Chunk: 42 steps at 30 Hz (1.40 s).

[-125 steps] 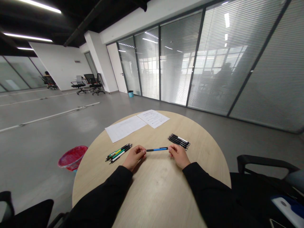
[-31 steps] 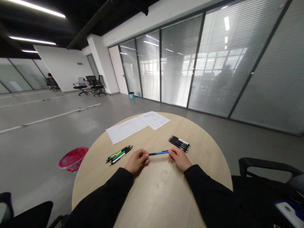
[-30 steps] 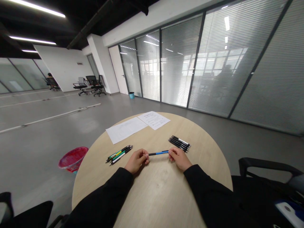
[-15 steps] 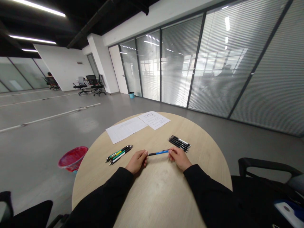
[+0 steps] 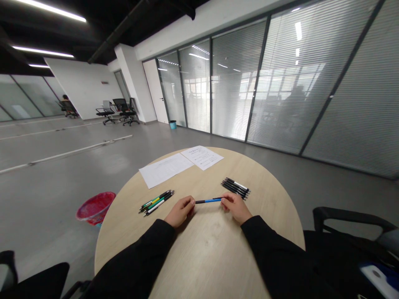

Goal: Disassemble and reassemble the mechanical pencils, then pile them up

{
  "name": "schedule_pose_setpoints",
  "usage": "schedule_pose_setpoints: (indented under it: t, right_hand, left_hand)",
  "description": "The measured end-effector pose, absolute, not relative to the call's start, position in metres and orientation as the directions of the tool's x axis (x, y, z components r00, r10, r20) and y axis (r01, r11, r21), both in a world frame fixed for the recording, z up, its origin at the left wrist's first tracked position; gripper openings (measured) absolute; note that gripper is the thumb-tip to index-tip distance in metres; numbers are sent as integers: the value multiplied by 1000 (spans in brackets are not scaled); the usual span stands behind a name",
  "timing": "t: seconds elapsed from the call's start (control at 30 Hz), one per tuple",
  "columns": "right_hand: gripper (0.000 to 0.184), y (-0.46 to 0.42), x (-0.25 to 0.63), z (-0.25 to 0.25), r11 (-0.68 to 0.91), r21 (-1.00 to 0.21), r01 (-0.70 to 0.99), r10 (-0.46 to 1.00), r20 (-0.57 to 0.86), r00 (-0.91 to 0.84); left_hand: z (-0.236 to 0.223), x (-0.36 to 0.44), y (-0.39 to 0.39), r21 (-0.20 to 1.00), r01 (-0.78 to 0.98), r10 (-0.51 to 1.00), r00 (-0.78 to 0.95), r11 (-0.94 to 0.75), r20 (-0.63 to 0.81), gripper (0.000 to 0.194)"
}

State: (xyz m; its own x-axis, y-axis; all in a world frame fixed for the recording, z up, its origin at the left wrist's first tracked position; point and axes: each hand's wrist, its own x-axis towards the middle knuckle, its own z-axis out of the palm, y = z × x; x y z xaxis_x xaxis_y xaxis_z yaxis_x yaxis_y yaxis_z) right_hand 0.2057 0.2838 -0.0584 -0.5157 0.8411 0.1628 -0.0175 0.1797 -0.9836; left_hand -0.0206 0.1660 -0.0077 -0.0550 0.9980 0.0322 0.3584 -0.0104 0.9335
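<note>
A blue and black pen lies level between my two hands, just above the round wooden table. My left hand pinches its black end between thumb and fingers. At the blue end, my right hand grips it the same way; the fingertips cover both ends of the pen. Left of my left hand rests a loose group of pens with green, yellow, white and black barrels. Just beyond my right hand sits a row of mostly black pens, one with a white barrel.
Two printed paper sheets lie at the far side of the table. A red-lined bin stands on the floor at left. A black chair armrest is close on the right. Glass partitions with blinds run behind.
My left hand has shifted very slightly right along the pen, hiding its tip. My right hand and the pen groups have stayed in place.
</note>
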Motion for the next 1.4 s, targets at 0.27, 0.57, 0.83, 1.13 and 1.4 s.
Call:
schedule_pose_setpoints:
  t: [0.27,0.57,0.83,1.13,1.4]
  right_hand:
    - [27,284,204,-58,118,-990,-79,860,141,-490]
    - [33,284,204,-61,87,-989,-120,867,134,-480]
    - [28,282,204,-56,78,-991,-112,866,122,-485]
    - [29,280,203,-55,58,-992,-114,879,105,-465]
    - [28,279,204,-53,64,-991,-114,871,111,-479]
  left_hand:
    - [-11,-21,168,929,371,998,-59,1,22,44]
    - [-15,-25,169,966,257,998,-44,-29,42,34]
    - [-8,-19,167,945,327,998,-66,0,23,48]
    - [-13,-24,169,960,275,998,-36,-45,57,36]
    - [-12,-20,169,931,365,995,-103,30,8,49]
